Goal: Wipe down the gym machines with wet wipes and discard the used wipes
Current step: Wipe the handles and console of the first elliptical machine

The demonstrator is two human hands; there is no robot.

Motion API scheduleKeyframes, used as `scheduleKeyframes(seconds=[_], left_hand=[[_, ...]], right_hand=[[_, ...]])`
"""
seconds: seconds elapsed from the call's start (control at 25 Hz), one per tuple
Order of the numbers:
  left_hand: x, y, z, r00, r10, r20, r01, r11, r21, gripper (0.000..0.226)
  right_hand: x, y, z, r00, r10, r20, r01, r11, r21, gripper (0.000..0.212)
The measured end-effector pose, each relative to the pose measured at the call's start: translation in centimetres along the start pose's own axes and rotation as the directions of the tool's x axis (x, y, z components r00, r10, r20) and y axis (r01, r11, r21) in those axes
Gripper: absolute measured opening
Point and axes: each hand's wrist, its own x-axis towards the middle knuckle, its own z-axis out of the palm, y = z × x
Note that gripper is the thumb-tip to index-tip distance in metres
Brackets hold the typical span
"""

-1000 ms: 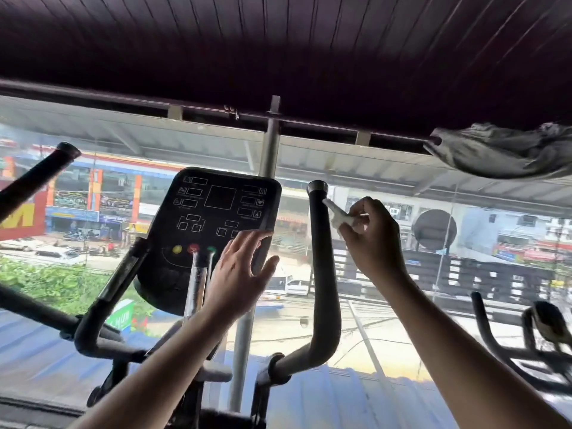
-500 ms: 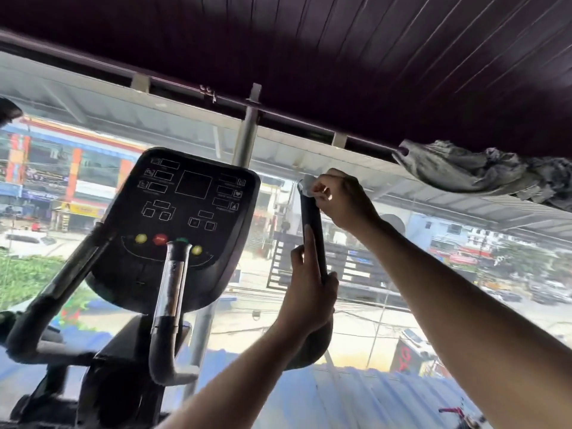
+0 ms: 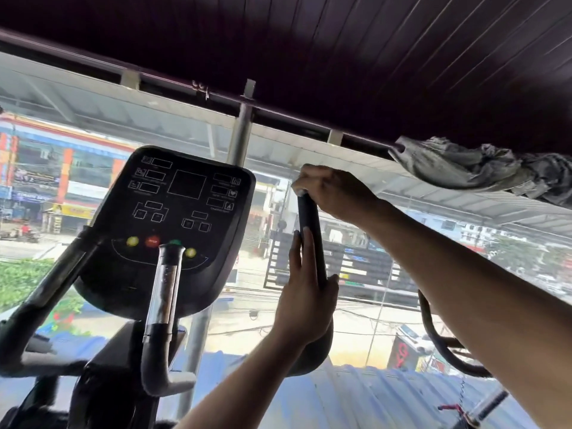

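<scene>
Matte black console (image 3: pixel 173 224), rounded, red button marked "STOP", other legends blurred. Left hand (image 3: pixel 305 292) grips the black foam handlebar (image 3: pixel 311 233). Right hand (image 3: pixel 331 190) clenches its top, apparently pressing a white wipe (image 3: pixel 299 191).

A crumpled grey cloth (image 3: pixel 470 171) lies on the ceiling rail (image 3: pixel 278 111).

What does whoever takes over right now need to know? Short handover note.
Left hand: grips the black handlebar mid-shaft, steadying it.
Right hand: curled over the handlebar's top end; a sliver of white wipe shows under its fingers.
Done: cannot tell from this view what has already been wiped.
Left: run the wipe down the shaft, then the console, the chrome grip and the far-left bar; bin the wipe. No bin in view.
</scene>
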Motion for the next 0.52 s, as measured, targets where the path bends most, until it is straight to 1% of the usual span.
scheduleKeyframes(seconds=[0.04,0.08,0.12,0.16,0.2,0.24,0.28,0.32,0.36,0.44,0.48,0.52], left_hand=[[0.0,0.2,-0.1,1.000,-0.015,0.001,0.015,1.000,-0.012,0.092],[-0.1,0.4,-0.2,1.000,-0.029,0.005,0.030,0.999,-0.023,0.091],[-0.2,0.6,-0.3,0.999,-0.039,0.008,0.039,0.999,-0.030,0.090],[-0.3,0.8,-0.4,0.999,-0.042,0.011,0.042,0.999,-0.033,0.089],[-0.3,0.9,-0.4,0.999,-0.037,0.012,0.037,0.999,-0.037,0.089],[-0.3,1.0,-0.5,1.000,-0.028,0.010,0.029,0.999,-0.038,0.089],[-0.3,1.0,-0.5,1.000,-0.020,0.008,0.020,0.999,-0.031,0.089],[-0.3,1.0,-0.5,1.000,-0.013,0.009,0.013,1.000,-0.023,0.089],[-0.4,1.0,-0.6,1.000,-0.009,0.013,0.009,1.000,-0.017,0.088],[-0.4,0.8,-0.5,1.000,-0.001,0.017,0.002,1.000,-0.023,0.089],[-0.4,0.7,-0.5,1.000,0.000,0.019,0.000,1.000,-0.028,0.089],[-0.4,0.5,-0.4,1.000,-0.003,0.022,0.003,0.999,-0.032,0.089]], right_hand=[[0.5,0.1,-0.4,0.997,-0.078,0.023,0.080,0.990,-0.118,0.012],[1.1,0.4,-0.5,0.990,-0.126,0.067,0.137,0.970,-0.201,0.013],[2.1,0.5,-0.6,0.982,-0.138,0.129,0.166,0.957,-0.239,0.015],[3.1,0.4,-0.8,0.974,-0.120,0.195,0.165,0.959,-0.232,0.017],[4.0,0.4,-0.9,0.965,-0.071,0.251,0.117,0.978,-0.172,0.019],[5.0,0.6,-1.3,0.953,0.023,0.304,-0.001,0.997,-0.071,0.022],[5.8,0.8,-1.7,0.919,0.127,0.372,-0.147,0.989,0.025,0.025],[6.3,1.2,-2.0,0.884,0.205,0.421,-0.269,0.958,0.098,0.027],[6.6,1.7,-2.3,0.862,0.252,0.440,-0.346,0.927,0.147,0.029],[6.4,2.4,-2.6,0.836,0.314,0.450,-0.451,0.860,0.238,0.032],[5.8,2.8,-2.5,0.822,0.354,0.445,-0.509,0.807,0.300,0.031],[5.0,3.0,-2.4,0.808,0.394,0.438,-0.565,0.730,0.386,0.028]])
